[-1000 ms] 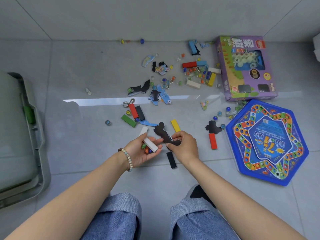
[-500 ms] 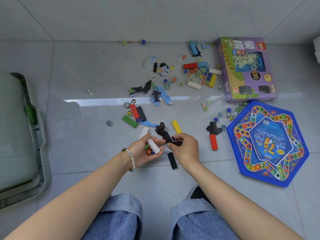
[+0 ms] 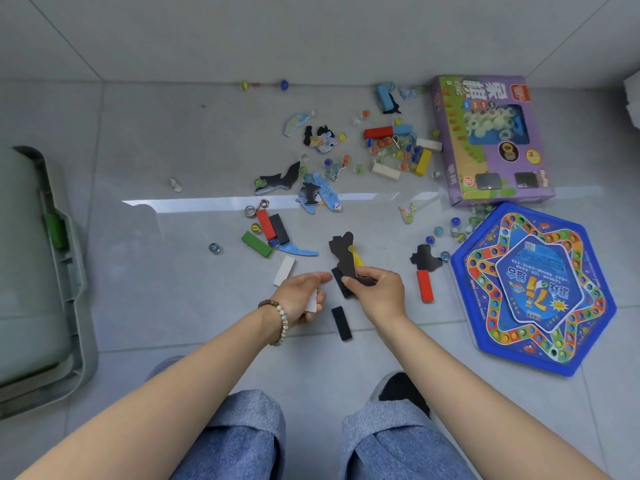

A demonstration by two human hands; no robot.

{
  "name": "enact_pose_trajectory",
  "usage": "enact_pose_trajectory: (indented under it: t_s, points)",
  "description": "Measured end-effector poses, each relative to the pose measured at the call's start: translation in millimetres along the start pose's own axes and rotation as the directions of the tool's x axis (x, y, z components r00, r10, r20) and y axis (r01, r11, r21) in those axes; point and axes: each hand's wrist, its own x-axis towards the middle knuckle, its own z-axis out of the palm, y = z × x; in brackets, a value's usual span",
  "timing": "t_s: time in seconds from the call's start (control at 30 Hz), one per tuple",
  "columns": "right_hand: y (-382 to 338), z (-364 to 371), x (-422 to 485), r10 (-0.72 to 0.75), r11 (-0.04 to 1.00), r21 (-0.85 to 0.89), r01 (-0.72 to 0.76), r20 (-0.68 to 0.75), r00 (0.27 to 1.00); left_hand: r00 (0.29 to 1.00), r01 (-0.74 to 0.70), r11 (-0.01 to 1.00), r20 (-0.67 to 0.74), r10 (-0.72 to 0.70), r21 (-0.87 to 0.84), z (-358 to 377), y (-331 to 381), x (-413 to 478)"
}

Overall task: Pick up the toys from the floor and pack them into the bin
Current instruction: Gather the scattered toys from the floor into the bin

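Held toy: a flat black cut-out [image 3: 341, 251], pinched between the thumb and fingers of the right hand [image 3: 379, 294], sticks up above the floor [image 3: 173, 306].
Left hand [image 3: 298, 299]: fingers curled round a white block [image 3: 311, 303], thumb reaching toward the right hand.
Arms: both forearms stretch forward over the knees, with the hands close together.
Loose toys: a black block [image 3: 341, 322] lies between the wrists and a red block [image 3: 425, 285] lies just right of them; marbles and other pieces are scattered beyond.
Bin [image 3: 65, 271]: grey, at the far left, well apart from the hands.
Right edge: a blue game board [image 3: 533, 289] and a purple box [image 3: 491, 140].
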Motion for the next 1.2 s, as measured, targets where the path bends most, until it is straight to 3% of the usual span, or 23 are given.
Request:
enact_pose_trajectory:
  t_s: [0.27,0.4,0.63,0.83,1.0,1.2]
  points:
    - [-3,1,6,0.147,0.967,0.208,-0.149,0.027,0.989,0.992,0.045,0.998,0.120,-0.038,-0.054,5,4,1]
    - [-13,-8,14,0.105,0.963,0.248,-0.104,0.008,0.994,0.987,-0.009,0.996,0.157,0.023,-0.093,9,15,0]
    - [-19,-19,37,0.089,0.972,0.220,-0.086,-0.001,0.996,0.983,-0.015,0.999,0.184,0.021,-0.032,27,34,7]
    - [-12,-19,43,0.003,0.992,0.129,0.000,-0.019,1.000,0.993,-0.121,0.988,0.003,0.121,0.100,21,22,19]
    - [-8,-9,37,-0.037,0.998,0.048,0.039,-0.041,0.998,0.988,-0.041,0.998,0.151,0.033,0.055,25,16,15]
    - [-11,-6,33,0.034,0.981,0.191,-0.026,-0.036,0.999,0.984,-0.095,0.989,0.159,0.075,0.118,34,13,13]
